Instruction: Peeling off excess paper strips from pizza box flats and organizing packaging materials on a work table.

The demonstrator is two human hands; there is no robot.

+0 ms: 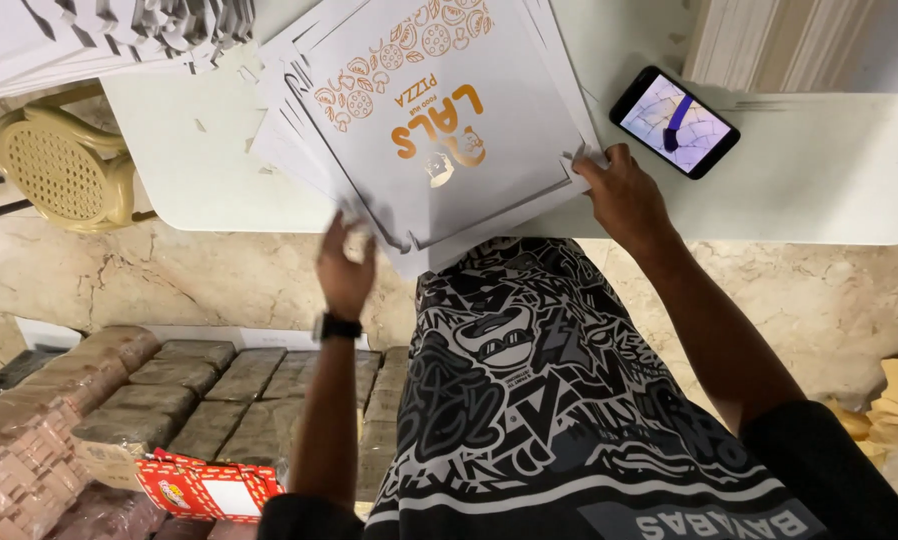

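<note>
Between both hands, flat box blanks; left hand blurred, grip unclear; right hand pinching corner; phone just beyond.

Left hand: I see it at the near edge of the flat box blanks, blurred, wristwatch on
Right hand: I see it pinching the blanks' right corner
Tabletop: white, phone lit just beside my right hand
Floor: wrapped bundles below, yellow chair at left
</note>
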